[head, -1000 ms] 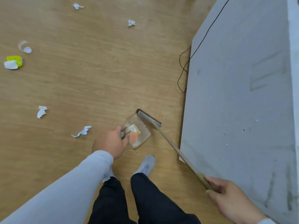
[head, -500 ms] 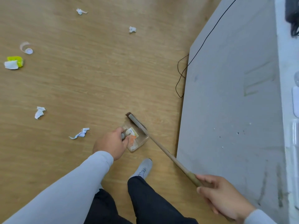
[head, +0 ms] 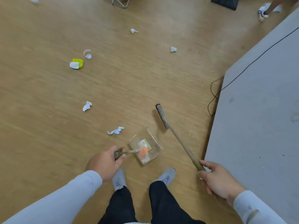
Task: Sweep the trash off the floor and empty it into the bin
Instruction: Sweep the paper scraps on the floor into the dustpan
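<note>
1. A person looks down at a wooden floor (head: 145,81), with both arms in light grey sleeves and both shoes in view.
2. The left hand (head: 103,162) has its fingers curled around the dark handle of a clear dustpan (head: 145,147). The pan sits just ahead of the shoes, its handle pointing left toward the hand and its open mouth facing up and right. Orange and white scraps lie inside it.
3. The right hand (head: 218,180) grips the lower end of a broom (head: 179,139). Its long stick runs diagonally from that hand up and left to the brush head (head: 162,116), which lies just right of the dustpan and apart from it.
4. Compared with 0.5 seconds ago, the brush head has come away from the dustpan's mouth, where it then lay across the rim.
5. White paper scraps are scattered across the floor; the nearest scrap (head: 115,130) lies just left of the pan, and a yellow item (head: 77,63) lies farther off.
6. A grey surface (head: 258,110) with a black cable (head: 215,94) fills the right side.
</note>
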`<state>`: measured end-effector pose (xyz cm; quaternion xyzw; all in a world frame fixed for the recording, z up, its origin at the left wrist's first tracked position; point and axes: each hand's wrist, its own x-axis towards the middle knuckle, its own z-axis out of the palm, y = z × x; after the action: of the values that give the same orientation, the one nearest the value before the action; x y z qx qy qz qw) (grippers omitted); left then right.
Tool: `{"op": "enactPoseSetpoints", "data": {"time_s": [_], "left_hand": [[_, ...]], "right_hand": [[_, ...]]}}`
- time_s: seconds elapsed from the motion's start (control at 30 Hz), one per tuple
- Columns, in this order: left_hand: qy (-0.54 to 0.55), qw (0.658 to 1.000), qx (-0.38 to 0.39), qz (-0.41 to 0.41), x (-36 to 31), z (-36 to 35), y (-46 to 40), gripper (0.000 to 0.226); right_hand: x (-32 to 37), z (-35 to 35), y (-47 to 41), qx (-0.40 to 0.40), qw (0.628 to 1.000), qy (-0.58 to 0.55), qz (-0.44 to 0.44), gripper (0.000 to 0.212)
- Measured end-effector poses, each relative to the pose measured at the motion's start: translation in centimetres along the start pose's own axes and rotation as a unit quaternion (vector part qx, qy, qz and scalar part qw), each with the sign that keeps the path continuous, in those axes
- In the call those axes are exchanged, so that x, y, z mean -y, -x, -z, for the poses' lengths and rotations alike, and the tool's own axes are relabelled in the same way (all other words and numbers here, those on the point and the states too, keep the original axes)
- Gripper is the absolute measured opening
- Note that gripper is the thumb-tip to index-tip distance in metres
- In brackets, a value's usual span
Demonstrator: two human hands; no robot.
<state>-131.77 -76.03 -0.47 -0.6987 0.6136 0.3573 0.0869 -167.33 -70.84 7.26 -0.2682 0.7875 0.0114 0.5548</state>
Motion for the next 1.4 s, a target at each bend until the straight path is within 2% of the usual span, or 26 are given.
{"op": "enactPoseSetpoints", "data": {"time_s": [0.17, 0.33, 0.5, 0.7, 0.87, 0.97, 1.07, 1.17, 1.4], "left_hand": [[0.069, 0.995, -0.043, 0.058, 9.5, 2.8, 2.5, 0.017], [0.093, 0.988, -0.065, 0.108, 17.0, 4.6, 3.3, 0.017], [0.080, 0.984, -0.070, 0.141, 21.2, 4.7, 2.3, 0.026], [0.079, 0.981, -0.077, 0.157, 24.1, 4.6, 0.6, 0.033], [0.074, 0.983, -0.068, 0.154, 25.5, 4.8, 0.4, 0.036], [0.075, 0.983, -0.071, 0.149, 25.5, 4.3, 0.9, 0.034], [0.068, 0.983, -0.069, 0.155, 26.4, 4.2, 1.7, 0.035], [0.087, 0.982, -0.070, 0.154, 27.3, 4.2, 2.8, 0.029], [0.086, 0.982, -0.081, 0.149, 28.3, 4.4, 4.1, 0.018]], "right_hand": [[5.8, -7.7, -1.1, 0.003, 0.997, 0.076, 0.023, 0.053], [11.1, -14.8, -2.1, 0.009, 0.990, 0.137, 0.038, 0.053], [14.9, -21.2, -3.0, 0.010, 0.979, 0.201, 0.038, 0.050], [15.7, -26.5, -3.7, 0.022, 0.958, 0.285, 0.029, 0.044], [15.3, -27.2, -1.9, 0.064, 0.925, 0.373, 0.039, 0.023], [15.9, -24.9, -0.7, 0.097, 0.907, 0.409, 0.038, 0.032], [17.6, -20.8, 0.2, 0.113, 0.927, 0.356, 0.027, 0.039], [18.3, -18.2, 1.6, 0.111, 0.932, 0.342, 0.037, 0.049], [18.3, -19.3, 2.4, 0.067, 0.946, 0.309, 0.068, 0.045]]}}
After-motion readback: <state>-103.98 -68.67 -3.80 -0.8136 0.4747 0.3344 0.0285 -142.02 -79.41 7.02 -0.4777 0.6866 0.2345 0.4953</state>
